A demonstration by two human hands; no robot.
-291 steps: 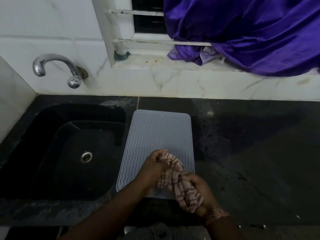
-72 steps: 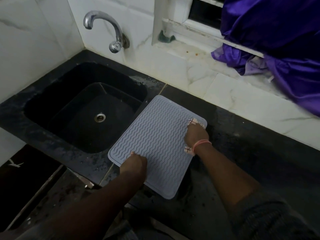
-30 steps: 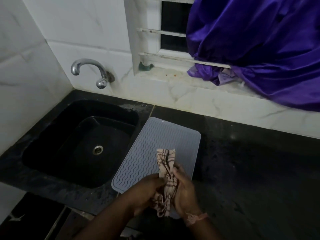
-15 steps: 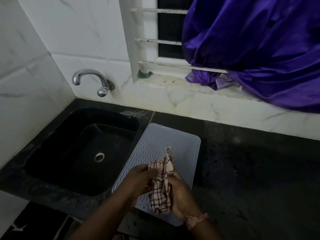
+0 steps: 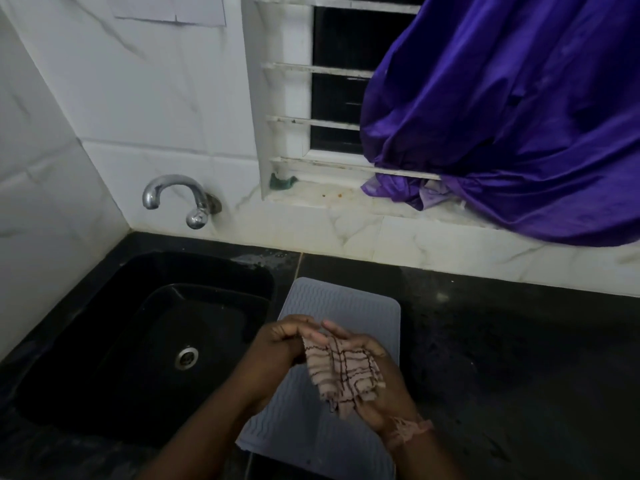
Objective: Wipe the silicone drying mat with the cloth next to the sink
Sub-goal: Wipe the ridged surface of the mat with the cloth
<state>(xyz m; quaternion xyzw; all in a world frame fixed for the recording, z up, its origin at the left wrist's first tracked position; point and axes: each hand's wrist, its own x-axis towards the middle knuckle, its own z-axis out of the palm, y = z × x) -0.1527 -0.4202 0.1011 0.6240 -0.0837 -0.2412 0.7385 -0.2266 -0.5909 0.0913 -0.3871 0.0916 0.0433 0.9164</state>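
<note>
Black counter [image 5: 502, 341] is carrying a grey mat [image 5: 341, 306] beside the sink [image 5: 138, 341]; lower centre, left hand [image 5: 280, 344] and right hand [image 5: 384, 386] are both gripping the checked cloth [image 5: 343, 372].

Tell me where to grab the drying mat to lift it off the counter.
Take the mat by its near edge, which overhangs the counter front, coming from below and in front. The rest lies flat, so fingers could not easily get under it.

There is only one view, from a camera on the person's head, looking forward and down at the counter [image 5: 519, 358] from close above. The sink [image 5: 114, 327] lies at 9 o'clock, the window [image 5: 332, 81] at 12 o'clock.
</note>
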